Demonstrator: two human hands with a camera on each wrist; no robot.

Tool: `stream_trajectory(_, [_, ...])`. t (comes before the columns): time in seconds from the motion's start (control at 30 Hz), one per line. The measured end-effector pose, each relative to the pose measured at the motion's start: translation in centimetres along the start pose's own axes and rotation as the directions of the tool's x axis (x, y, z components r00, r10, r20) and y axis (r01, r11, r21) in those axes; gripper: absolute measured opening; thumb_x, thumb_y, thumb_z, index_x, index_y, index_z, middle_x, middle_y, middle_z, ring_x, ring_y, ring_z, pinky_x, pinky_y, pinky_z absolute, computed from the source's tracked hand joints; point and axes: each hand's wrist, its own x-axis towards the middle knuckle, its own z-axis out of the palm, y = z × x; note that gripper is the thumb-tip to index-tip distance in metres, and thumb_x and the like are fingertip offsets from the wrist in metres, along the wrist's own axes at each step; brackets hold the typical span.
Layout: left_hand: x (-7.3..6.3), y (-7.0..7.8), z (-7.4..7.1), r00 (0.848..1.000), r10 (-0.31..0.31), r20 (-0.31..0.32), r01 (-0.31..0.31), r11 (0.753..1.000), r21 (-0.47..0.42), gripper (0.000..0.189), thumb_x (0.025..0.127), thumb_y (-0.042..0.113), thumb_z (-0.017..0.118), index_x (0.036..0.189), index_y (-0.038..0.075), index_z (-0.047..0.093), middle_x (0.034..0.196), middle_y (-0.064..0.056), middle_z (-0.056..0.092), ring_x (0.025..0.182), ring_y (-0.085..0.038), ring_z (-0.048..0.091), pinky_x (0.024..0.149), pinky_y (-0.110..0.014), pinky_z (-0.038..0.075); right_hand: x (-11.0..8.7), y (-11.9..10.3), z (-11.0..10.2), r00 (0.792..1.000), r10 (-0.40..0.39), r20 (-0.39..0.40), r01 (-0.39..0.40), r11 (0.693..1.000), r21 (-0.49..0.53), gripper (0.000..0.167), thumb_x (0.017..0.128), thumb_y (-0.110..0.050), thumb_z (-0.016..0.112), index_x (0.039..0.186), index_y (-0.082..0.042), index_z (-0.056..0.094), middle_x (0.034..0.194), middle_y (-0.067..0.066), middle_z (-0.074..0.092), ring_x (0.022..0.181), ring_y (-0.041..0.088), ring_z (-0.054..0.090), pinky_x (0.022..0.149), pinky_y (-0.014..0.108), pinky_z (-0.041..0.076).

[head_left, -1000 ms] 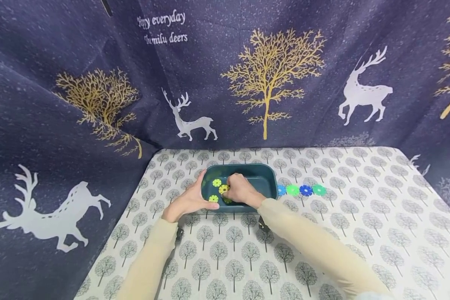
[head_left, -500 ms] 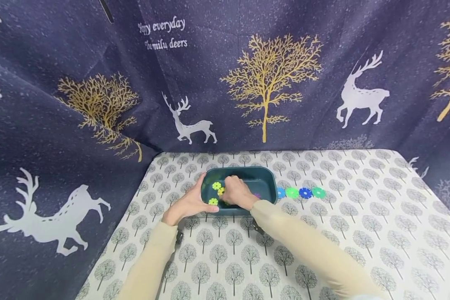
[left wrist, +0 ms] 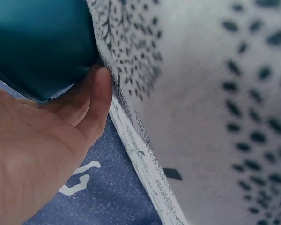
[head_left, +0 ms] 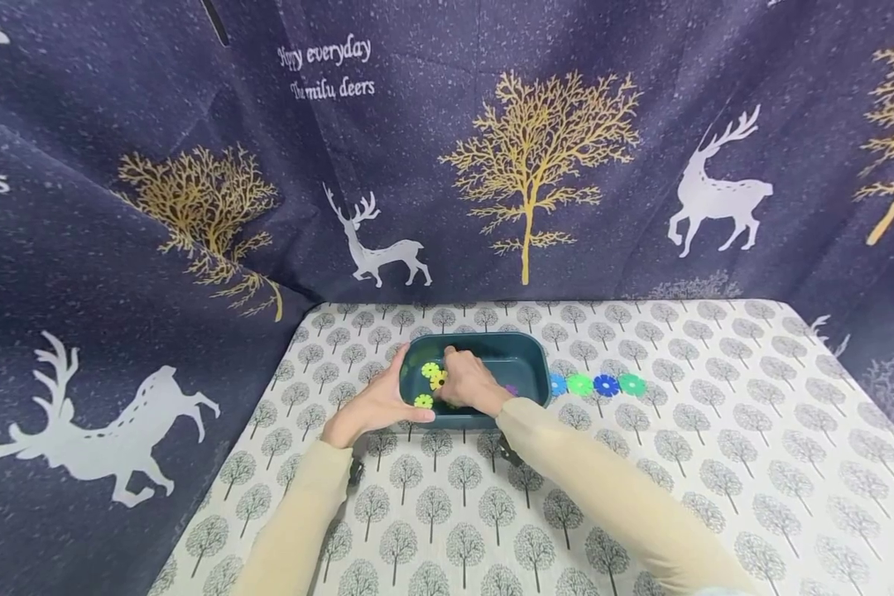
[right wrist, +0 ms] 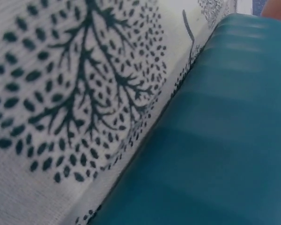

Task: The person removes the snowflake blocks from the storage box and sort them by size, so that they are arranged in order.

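A dark teal rectangular box [head_left: 525, 348] lies on the table. My left hand [head_left: 376, 406] grips its left end, the thumb along the front rim; in the left wrist view, fingers [left wrist: 100, 89] lie against the box's outer wall [left wrist: 42, 42]. My right hand [head_left: 473, 382] reaches down inside, fingers bent, by a yellow notched plastic disc [head_left: 436, 380] that it partly covers. Whether the hidden fingertips pinch anything cannot be seen. Two yellow-green discs [head_left: 423, 401] lie near the left hand, and a purple piece [head_left: 511, 389] shows beyond the right wrist.
Right of the box runs a row of notched discs: light blue [head_left: 558, 384], bright green [head_left: 580, 384], dark blue [head_left: 607, 385] and teal green [head_left: 632, 384]. A tree-printed cloth [head_left: 678, 488] covers the table. Behind hangs a dark blue curtain [head_left: 603, 248] with deer and trees.
My right hand has shifted slightly left within the box, uncovering the purple piece. The yellow disc at its fingers has also slid a little left. My left hand keeps its grip on the box.
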Motion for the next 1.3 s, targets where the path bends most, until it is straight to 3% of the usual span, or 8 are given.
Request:
stream_trajectory(0.13, [0.0,-0.1,0.0,1.0,-0.009,0.003,0.009,1.0,0.003,0.145,0.078,0.04,0.099,0.177,0.023,-0.005,0.181,-0.025,0.022,0.167,-0.049,0.025,0.135,-0.071,0.024,0.4,0.4,0.1,0.999,-0.04,0.014,0.04,0.999,0.011,0.069,0.089,-0.032,0.091,0.144,-0.005,0.057,0.105,0.01,0.076,0.075,0.018,0.073,0.066,0.033,0.063])
stream_trajectory(0.3, [0.0,0.0,0.0,1.0,-0.013,0.006,0.013,1.0,0.003,0.145,0.078,0.041,0.099,0.177,0.023,-0.005,0.181,-0.025,0.022,0.167,-0.049,0.025,0.135,-0.071,0.024,0.6,0.9,0.3,0.995,-0.097,0.013,0.097,0.995,0.0,0.055,0.089,-0.03,0.09,0.13,-0.013,0.058,0.1,0.009,0.074,0.077,0.017,0.072,0.071,0.035,0.064])
stream_trajectory(0.6, [0.0,0.0,0.0,1.0,-0.013,0.016,0.013,1.0,-0.009,0.144,0.08,0.039,0.098,0.177,0.024,-0.007,0.184,-0.022,0.014,0.169,-0.047,0.02,0.136,-0.071,0.021,-4.0,-1.2,-3.0,0.972,-0.235,0.015,0.233,0.97,0.072,0.053,0.099,-0.011,0.079,0.149,-0.008,0.059,0.114,0.016,0.08,0.07,0.016,0.068,0.074,0.036,0.06])
stream_trajectory(0.83, [0.0,-0.1,0.0,1.0,-0.001,0.016,0.001,1.0,-0.005,0.145,0.08,0.038,0.099,0.177,0.024,-0.007,0.184,-0.021,0.011,0.169,-0.048,0.02,0.136,-0.071,0.021,-5.0,-1.8,-3.9,0.973,-0.23,0.028,0.229,0.973,0.035,0.05,0.099,-0.01,0.078,0.148,-0.007,0.065,0.138,0.018,0.075,0.087,0.018,0.072,0.084,0.035,0.062])
stream_trajectory(1.0, [0.0,-0.1,0.0,1.0,0.006,0.017,-0.006,1.0,0.001,0.145,0.079,0.038,0.099,0.177,0.023,-0.007,0.184,-0.022,0.012,0.169,-0.048,0.019,0.136,-0.07,0.02,-3.7,-0.8,-2.9,0.97,-0.244,0.021,0.243,0.97,0.021,0.05,0.096,-0.011,0.081,0.145,-0.005,0.068,0.139,0.019,0.075,0.101,0.025,0.079,0.095,0.042,0.068])
stream_trajectory(1.17, [-0.1,-0.1,-0.1,1.0,0.006,0.012,-0.006,1.0,0.015,0.143,0.08,0.039,0.097,0.177,0.022,-0.006,0.184,-0.022,0.013,0.169,-0.048,0.02,0.136,-0.07,0.021,-5.0,-1.8,-3.7,0.972,-0.237,0.003,0.236,0.971,0.044,0.052,0.093,-0.011,0.087,0.14,0.002,0.071,0.142,0.021,0.073,0.119,0.033,0.077,0.106,0.046,0.065])
stream_trajectory(1.23, [-0.1,0.0,0.0,1.0,0.005,0.011,-0.005,1.0,0.01,0.143,0.081,0.039,0.097,0.177,0.022,-0.006,0.184,-0.022,0.013,0.169,-0.047,0.02,0.136,-0.07,0.021,-4.8,-1.6,-3.7,0.968,-0.25,-0.005,0.249,0.966,0.064,0.052,0.091,-0.013,0.088,0.137,0.004,0.072,0.133,0.022,0.078,0.106,0.029,0.08,0.1,0.044,0.067])
stream_trajectory(1.3, [-0.2,0.0,0.0,1.0,0.004,0.011,-0.004,1.0,0.003,0.143,0.08,0.039,0.098,0.177,0.022,-0.007,0.184,-0.022,0.013,0.169,-0.048,0.019,0.136,-0.07,0.021,-4.0,-0.6,-3.1,0.961,-0.275,-0.024,0.276,0.958,0.083,0.051,0.091,-0.015,0.087,0.136,0.006,0.072,0.108,0.017,0.083,0.082,0.021,0.079,0.086,0.037,0.069])
